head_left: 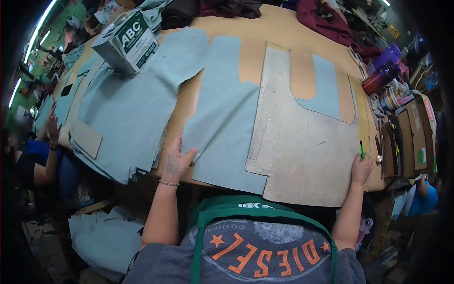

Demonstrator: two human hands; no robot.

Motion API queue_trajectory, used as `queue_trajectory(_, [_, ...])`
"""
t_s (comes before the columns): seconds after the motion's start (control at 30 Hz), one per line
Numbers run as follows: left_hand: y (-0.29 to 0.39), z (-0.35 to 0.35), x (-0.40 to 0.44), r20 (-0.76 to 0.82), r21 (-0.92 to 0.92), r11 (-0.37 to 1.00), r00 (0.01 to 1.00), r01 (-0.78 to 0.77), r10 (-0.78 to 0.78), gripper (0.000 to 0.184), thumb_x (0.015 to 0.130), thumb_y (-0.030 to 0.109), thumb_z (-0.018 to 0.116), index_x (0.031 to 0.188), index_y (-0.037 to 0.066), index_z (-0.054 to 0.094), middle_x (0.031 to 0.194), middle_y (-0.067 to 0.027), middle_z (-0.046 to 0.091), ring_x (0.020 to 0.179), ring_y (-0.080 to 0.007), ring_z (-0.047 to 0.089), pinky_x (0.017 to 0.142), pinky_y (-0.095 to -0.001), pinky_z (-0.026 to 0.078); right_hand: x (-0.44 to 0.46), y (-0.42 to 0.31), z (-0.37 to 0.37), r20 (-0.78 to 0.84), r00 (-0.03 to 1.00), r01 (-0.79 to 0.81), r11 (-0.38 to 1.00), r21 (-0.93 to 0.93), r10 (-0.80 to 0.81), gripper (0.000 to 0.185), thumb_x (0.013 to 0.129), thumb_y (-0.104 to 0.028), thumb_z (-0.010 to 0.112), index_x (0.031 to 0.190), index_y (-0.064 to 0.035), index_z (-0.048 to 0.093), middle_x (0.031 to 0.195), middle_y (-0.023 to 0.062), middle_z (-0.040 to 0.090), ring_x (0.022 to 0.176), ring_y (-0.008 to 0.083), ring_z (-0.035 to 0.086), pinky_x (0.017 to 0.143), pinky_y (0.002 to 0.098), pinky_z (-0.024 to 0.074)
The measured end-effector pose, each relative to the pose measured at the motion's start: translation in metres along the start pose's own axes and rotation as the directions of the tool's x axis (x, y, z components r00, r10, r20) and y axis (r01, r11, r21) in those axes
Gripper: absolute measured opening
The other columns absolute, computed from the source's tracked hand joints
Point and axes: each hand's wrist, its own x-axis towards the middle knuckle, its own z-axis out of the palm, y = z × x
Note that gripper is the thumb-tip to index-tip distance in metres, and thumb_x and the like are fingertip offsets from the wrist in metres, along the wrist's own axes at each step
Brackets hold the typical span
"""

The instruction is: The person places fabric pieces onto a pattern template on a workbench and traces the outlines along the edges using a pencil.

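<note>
Far L: co-worker (46, 166), hand raised by table (274, 26). Then blue stack (127, 106) w/ ABC box (126, 43) on top. L hand (175, 161) pinches L edge of cloth (222, 128), also blue, lying mid-table, creased, R side under grey board (307, 142). More blue fabric (326, 83) shows in board's cut-out. R hand (362, 169) grips green pen (362, 148), rests at board's R edge. Past it, bottle (378, 79) nr table's R rim.
</note>
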Motion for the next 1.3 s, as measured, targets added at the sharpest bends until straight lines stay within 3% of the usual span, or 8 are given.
queue_trajectory(0.03, [0.003, -0.002, 0.002, 0.020, -0.001, 0.999, 0.999, 0.046, -0.046, 0.039, 0.073, 0.005, 0.059, 0.108, -0.005, 0.047, 0.094, -0.0129, 0.057, 0.080, -0.0189, 0.055, 0.073, -0.0329, 0.046, 0.000, -0.002, -0.001, 0.004, 1.000, -0.007, 1.000, 0.000, 0.007, 0.025, 0.081, -0.023, 0.053, 0.091, -0.0006, 0.054, 0.087, 0.0189, 0.049, 0.085, 0.0365, 0.046, 0.077, 0.0441, 0.0364])
queue_trajectory(0.1, [-0.006, -0.001, 0.008, -0.165, 0.323, 0.921, 0.946, -0.217, 0.280, 0.042, 0.072, 0.005, 0.059, 0.111, -0.004, 0.046, 0.098, -0.0162, 0.055, 0.082, -0.0234, 0.055, 0.075, -0.0354, 0.045, 0.000, 0.001, -0.001, 0.010, 1.000, -0.019, 1.000, -0.001, 0.019, 0.025, 0.080, -0.022, 0.053, 0.091, -0.0005, 0.055, 0.087, 0.0186, 0.049, 0.085, 0.0364, 0.046, 0.077, 0.0438, 0.0365])
queue_trajectory(0.23, [0.018, 0.009, -0.005, -0.098, 0.859, 0.410, 0.687, -0.307, 0.720, 0.048, 0.070, 0.006, 0.060, 0.115, -0.004, 0.045, 0.105, -0.0215, 0.051, 0.090, -0.0305, 0.052, 0.080, -0.0380, 0.042, 0.001, -0.001, 0.000, 0.014, 1.000, -0.014, 1.000, 0.016, 0.014, 0.024, 0.080, -0.022, 0.053, 0.092, -0.0002, 0.055, 0.086, 0.0182, 0.049, 0.086, 0.0357, 0.046, 0.077, 0.0430, 0.0368])
queue_trajectory(0.3, [0.014, 0.028, -0.004, 0.095, 0.692, 0.353, 0.563, -0.630, 0.821, 0.047, 0.072, 0.008, 0.061, 0.115, -0.005, 0.044, 0.106, -0.0214, 0.050, 0.095, -0.0315, 0.051, 0.081, -0.0367, 0.042, -0.002, -0.001, -0.003, 0.019, 1.000, -0.011, 1.000, 0.013, 0.011, 0.024, 0.080, -0.021, 0.054, 0.092, -0.0001, 0.055, 0.086, 0.0181, 0.049, 0.086, 0.0353, 0.046, 0.077, 0.0426, 0.0370])
queue_trajectory(0.43, [0.016, 0.093, -0.016, 0.469, 0.224, 0.607, 0.630, -0.762, 0.619, 0.047, 0.076, 0.014, 0.060, 0.115, -0.007, 0.043, 0.120, -0.0263, 0.040, 0.109, -0.0383, 0.043, 0.091, -0.0401, 0.037, 0.000, 0.000, 0.002, 0.002, 1.000, -0.006, 1.000, 0.000, 0.006, 0.023, 0.079, -0.020, 0.054, 0.091, 0.0000, 0.055, 0.085, 0.0179, 0.049, 0.085, 0.0349, 0.047, 0.077, 0.0425, 0.0372])
queue_trajectory(0.53, [0.021, 0.116, -0.010, 0.479, 0.301, 0.524, 0.602, -0.796, 0.639, 0.050, 0.076, 0.019, 0.061, 0.115, -0.006, 0.043, 0.126, -0.0289, 0.032, 0.116, -0.0414, 0.035, 0.096, -0.0405, 0.033, 0.000, 0.001, -0.001, 0.002, 1.000, -0.011, 1.000, 0.016, 0.010, 0.022, 0.079, -0.020, 0.054, 0.090, -0.0001, 0.055, 0.085, 0.0177, 0.049, 0.084, 0.0350, 0.047, 0.076, 0.0424, 0.0374])
queue_trajectory(0.93, [0.052, 0.163, 0.076, 0.185, 0.067, 0.855, 0.849, -0.514, 0.496, 0.049, 0.076, 0.030, 0.060, 0.110, -0.004, 0.047, 0.120, -0.0276, 0.039, 0.119, -0.0365, 0.031, 0.098, -0.0381, 0.028, -0.001, -0.001, -0.001, -0.004, 0.999, -0.034, 0.999, 0.040, 0.034, 0.021, 0.079, -0.020, 0.055, 0.088, -0.0010, 0.055, 0.086, 0.0168, 0.050, 0.084, 0.0340, 0.047, 0.076, 0.0422, 0.0375])
queue_trajectory(1.3, [0.054, 0.209, 0.112, 0.108, 0.286, 0.773, 0.820, -0.566, 0.561, 0.049, 0.074, 0.032, 0.060, 0.111, 0.002, 0.050, 0.126, -0.0247, 0.036, 0.122, -0.0343, 0.030, 0.099, -0.0369, 0.027, -0.002, -0.005, -0.006, 0.002, 0.998, -0.067, 0.994, 0.082, 0.067, 0.021, 0.079, -0.020, 0.054, 0.088, -0.0009, 0.056, 0.087, 0.0170, 0.050, 0.083, 0.0345, 0.047, 0.075, 0.0418, 0.0379])
